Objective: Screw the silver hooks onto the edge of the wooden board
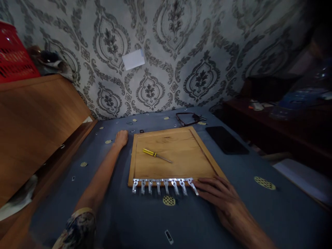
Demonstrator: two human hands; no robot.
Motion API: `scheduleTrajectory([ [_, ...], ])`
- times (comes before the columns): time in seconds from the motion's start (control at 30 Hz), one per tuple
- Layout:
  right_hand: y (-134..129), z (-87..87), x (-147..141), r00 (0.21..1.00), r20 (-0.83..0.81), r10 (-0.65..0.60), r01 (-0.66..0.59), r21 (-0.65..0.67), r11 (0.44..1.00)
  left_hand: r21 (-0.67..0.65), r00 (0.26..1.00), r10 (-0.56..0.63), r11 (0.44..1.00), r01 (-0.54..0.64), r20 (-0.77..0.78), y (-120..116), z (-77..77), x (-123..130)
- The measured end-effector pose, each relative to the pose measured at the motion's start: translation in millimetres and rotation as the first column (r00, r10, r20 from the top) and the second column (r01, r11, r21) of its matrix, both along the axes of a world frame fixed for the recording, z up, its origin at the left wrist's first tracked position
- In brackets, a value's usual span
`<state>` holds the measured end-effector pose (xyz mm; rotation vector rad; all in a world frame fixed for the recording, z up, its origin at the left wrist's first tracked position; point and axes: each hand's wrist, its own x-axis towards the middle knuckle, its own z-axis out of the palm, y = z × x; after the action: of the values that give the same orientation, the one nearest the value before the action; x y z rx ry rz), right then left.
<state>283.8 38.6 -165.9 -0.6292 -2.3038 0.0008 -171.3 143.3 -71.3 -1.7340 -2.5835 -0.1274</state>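
Observation:
A wooden board [176, 145] with a raised rim lies flat on the blue patterned cloth. On it rests a yellow-handled screwdriver [155, 154], its tip pointing right. Several silver metal pieces [166, 186] form a row along the board's near edge, their ends hanging past it. My right hand [220, 193] lies at the board's near right corner, fingers stretched out, fingertips beside the rightmost metal piece. My left hand [121, 138] rests on the cloth just left of the board's far left corner, fingers curled in; what it holds, if anything, is hidden.
Eyeglasses [185, 119] lie behind the board, a black tablet-like slab [227, 140] to its right. A wooden cabinet [44, 117] with a red basket [15, 55] borders the left. At the right, a bottle [293, 103] stands on a dark surface.

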Motion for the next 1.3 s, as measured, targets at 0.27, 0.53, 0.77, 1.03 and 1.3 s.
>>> scheduleTrajectory([
  [0.27,-19,31.4,-9,0.999,0.049,-0.011,0.020,-0.171,0.985,0.091,0.995,-0.010,0.996,0.001,0.098,-20,17.1,12],
  [0.53,-23,34.2,-9,0.999,0.048,0.001,0.014,-0.314,0.949,0.298,0.890,-0.257,0.943,0.146,0.378,-64,38.3,64],
  [0.77,-27,35.5,-11,1.000,0.013,-0.001,0.005,-0.311,0.950,0.226,0.521,-0.546,0.800,0.555,0.656,-111,55.1,172],
  [1.03,-31,49.9,-11,0.998,0.053,-0.019,0.035,-0.341,0.939,-0.028,0.431,-0.422,0.689,0.724,0.797,-95,46.1,217],
  [1.3,-33,47.3,-11,0.998,0.055,-0.032,0.049,-0.334,0.941,-0.103,0.464,-0.410,0.652,0.751,0.785,-84,30.7,221],
])
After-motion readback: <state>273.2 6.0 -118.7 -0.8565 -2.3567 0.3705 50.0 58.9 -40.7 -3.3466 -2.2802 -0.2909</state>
